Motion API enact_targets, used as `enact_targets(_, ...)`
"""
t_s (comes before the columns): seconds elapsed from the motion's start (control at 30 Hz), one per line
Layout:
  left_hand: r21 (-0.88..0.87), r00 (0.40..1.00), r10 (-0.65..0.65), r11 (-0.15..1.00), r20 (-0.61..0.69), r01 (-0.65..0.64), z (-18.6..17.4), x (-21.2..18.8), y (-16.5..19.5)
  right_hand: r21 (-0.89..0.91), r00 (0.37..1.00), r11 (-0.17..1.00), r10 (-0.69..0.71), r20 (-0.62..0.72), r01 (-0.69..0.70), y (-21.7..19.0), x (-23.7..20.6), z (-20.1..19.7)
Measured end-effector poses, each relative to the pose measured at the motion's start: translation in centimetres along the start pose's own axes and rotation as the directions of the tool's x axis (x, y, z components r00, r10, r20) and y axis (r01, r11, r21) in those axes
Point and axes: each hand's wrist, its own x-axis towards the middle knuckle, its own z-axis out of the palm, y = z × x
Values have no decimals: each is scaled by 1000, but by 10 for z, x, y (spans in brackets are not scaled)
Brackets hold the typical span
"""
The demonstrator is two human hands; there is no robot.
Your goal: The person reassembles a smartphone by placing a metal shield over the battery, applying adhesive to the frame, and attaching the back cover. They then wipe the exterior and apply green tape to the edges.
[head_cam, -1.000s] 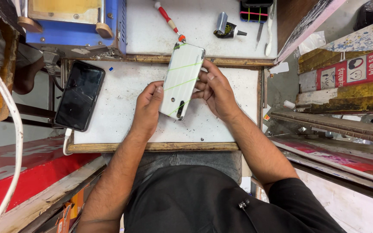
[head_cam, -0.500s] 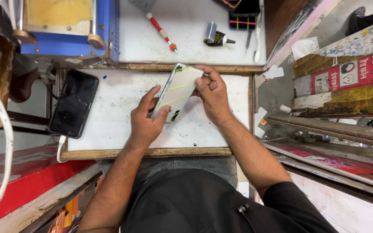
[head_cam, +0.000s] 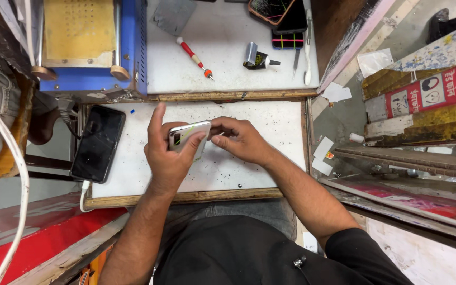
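Observation:
A white smartphone [head_cam: 186, 136] with thin green lines on its back is held on edge above the white work board [head_cam: 259, 121]. My left hand [head_cam: 167, 153] wraps around it from below, index finger pointing up. My right hand [head_cam: 241, 140] pinches the phone's right end with thumb and fingers. Most of the phone is hidden by my fingers.
A black phone [head_cam: 98, 143] with a white cable lies at the board's left edge. Behind are a blue machine with a yellow pad [head_cam: 88, 45], a red-handled screwdriver [head_cam: 193, 57], a glue tube [head_cam: 259, 59], more phones [head_cam: 281, 13] and tweezers [head_cam: 307, 42].
The white phone has turned from lying flat and upright to being held on edge, lower and more to the left. Both hands closed in around it.

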Motion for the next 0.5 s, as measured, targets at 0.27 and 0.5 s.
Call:
enact_targets(0.27,-31,987,76,997,141,-72,5,28,24,247,998,969,25,-58,-10,3,1,4)
enact_targets(0.5,268,961,277,926,-3,-266,-18,158,39,489,940,872,187,-285,-25,5,5,-2)
